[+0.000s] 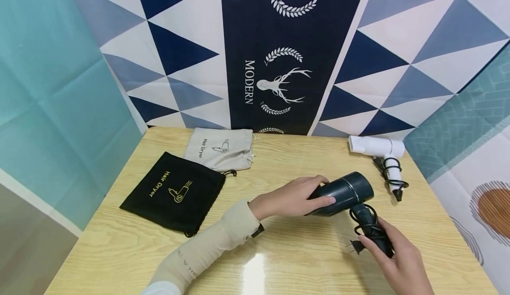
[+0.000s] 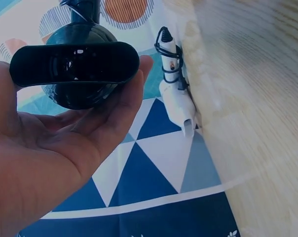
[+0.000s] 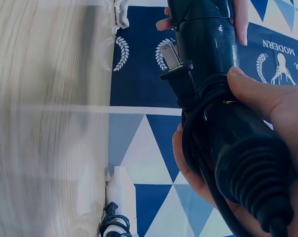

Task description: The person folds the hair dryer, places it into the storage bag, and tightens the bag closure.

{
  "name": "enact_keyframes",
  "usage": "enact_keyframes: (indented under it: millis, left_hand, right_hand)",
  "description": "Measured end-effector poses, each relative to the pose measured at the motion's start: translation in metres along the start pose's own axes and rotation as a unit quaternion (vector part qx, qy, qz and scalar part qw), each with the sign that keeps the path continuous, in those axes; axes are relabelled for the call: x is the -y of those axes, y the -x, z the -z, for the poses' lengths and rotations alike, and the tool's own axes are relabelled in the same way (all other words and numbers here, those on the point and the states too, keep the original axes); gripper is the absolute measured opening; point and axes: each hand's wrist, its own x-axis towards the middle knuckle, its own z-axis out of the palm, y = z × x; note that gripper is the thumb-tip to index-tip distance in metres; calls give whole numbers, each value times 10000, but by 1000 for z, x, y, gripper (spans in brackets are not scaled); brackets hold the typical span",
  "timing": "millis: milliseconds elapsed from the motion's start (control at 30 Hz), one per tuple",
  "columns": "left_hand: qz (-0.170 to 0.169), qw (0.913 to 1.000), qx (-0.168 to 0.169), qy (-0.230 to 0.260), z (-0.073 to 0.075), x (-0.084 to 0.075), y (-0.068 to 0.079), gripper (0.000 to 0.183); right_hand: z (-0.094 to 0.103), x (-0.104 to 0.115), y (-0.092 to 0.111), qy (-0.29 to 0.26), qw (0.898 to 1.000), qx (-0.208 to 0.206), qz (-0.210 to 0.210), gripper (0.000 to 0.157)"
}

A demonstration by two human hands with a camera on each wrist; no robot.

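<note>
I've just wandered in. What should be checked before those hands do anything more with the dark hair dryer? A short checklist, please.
1. Left hand gripping the dark hair dryer near its nozzle: ok.
2. Right hand holding its handle: ok.
3. Cord looped round the handle: ok.
4. Plug tucked in: not ok, it sticks out.
5. White hair dryer apart from the dark one: ok.
6. Black pouch opened: cannot tell; it lies flat.

Bright head view, white glare on tabletop (image 1: 295, 255), dimmer wrist views
</note>
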Motion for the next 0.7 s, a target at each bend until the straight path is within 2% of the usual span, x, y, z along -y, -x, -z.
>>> enact_keyframes:
  millis: [200, 533, 700]
  left_hand:
    - [-4, 9999, -86, 112, 1, 3, 8, 56]
    - [88, 9990, -55, 442, 7, 6, 28, 57]
    - [106, 9989, -151, 421, 10, 7, 38, 59]
  right_hand:
    - [-3, 5, 0, -57, 9999, 5, 95, 62]
    - [-9, 15, 0, -42, 9983, -149, 569, 58]
    - [-11, 21, -1, -119, 9970, -170, 742, 57]
